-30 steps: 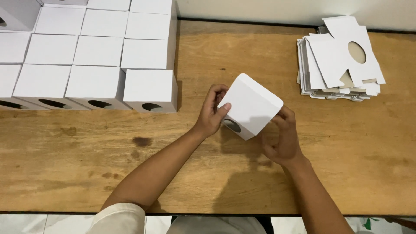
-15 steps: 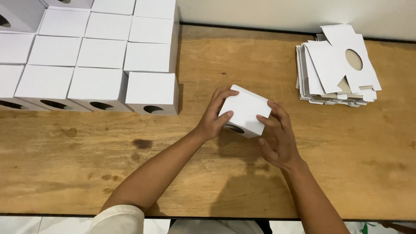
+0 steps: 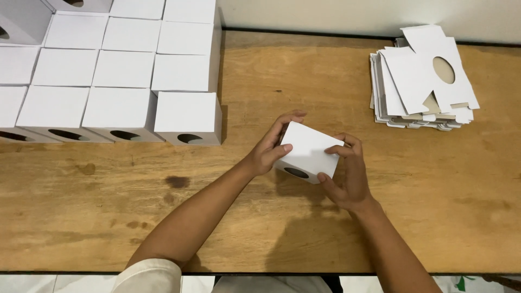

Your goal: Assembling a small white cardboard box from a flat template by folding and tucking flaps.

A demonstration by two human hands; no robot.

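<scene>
head view: your left hand (image 3: 267, 153) and right hand (image 3: 347, 182) both grasp a white box (image 3: 307, 151) with their fingers at frame centre, above the wooden tabletop (image 3: 260, 217).

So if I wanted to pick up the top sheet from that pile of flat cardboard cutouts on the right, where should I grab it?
Probably by the free flap at its far end, coming from above and the right. The top sheet lies flat and skewed on the stack of flat cutouts, so its edges overhang and a finger could slip under. Its oval hole offers a second purchase. Both hands are busy with the folded white box.
</scene>
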